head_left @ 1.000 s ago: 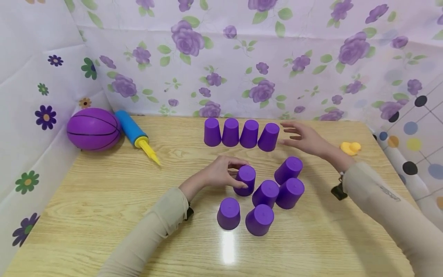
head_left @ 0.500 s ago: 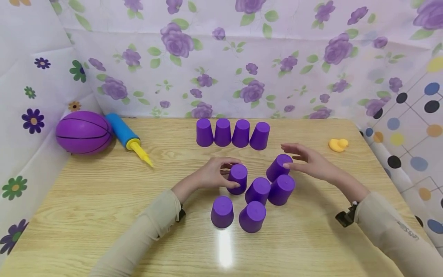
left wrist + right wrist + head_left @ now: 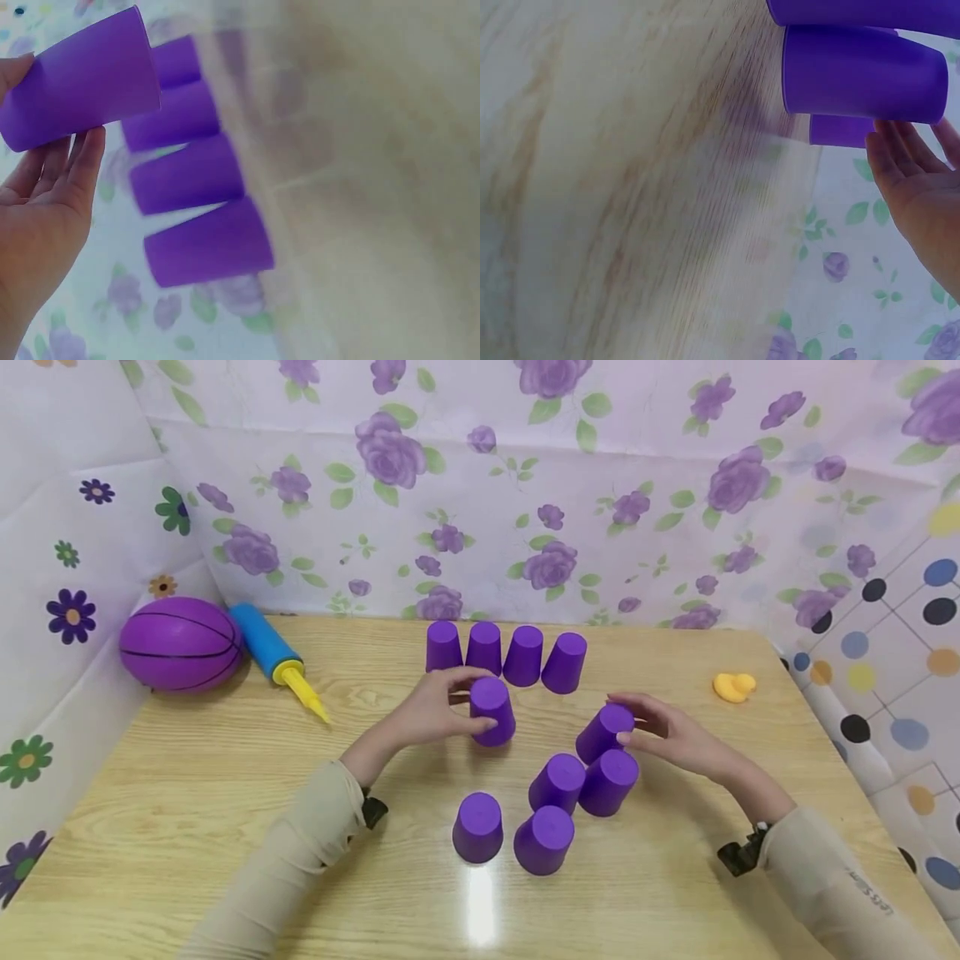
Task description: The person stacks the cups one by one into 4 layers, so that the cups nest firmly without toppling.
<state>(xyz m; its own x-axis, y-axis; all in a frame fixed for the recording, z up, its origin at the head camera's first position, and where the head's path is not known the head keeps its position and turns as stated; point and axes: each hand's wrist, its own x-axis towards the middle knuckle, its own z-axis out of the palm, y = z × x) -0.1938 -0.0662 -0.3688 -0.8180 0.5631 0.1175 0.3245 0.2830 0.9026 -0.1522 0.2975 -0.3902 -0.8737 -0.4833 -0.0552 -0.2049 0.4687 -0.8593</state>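
My left hand (image 3: 431, 714) grips an upside-down purple cup (image 3: 492, 711) just in front of a back row of purple cups (image 3: 522, 654). The left wrist view shows that held cup (image 3: 82, 79) against my fingers (image 3: 75, 161), with the row (image 3: 195, 172) behind it. My right hand (image 3: 667, 735) has thumb and fingers on either side of another purple cup (image 3: 603, 732) at the top of a near cluster of cups (image 3: 557, 782). In the right wrist view my fingers (image 3: 907, 161) lie against that cup (image 3: 862, 71).
A purple ball (image 3: 180, 643) and a blue and yellow pump (image 3: 273, 652) lie at the back left of the wooden table (image 3: 187, 793). A yellow toy duck (image 3: 733, 687) sits at the back right. Floral sheets wall in the table.
My left hand has carried its cup away from the cluster toward the back row. My right hand came back from the row's right end and closed round the cluster's top cup.
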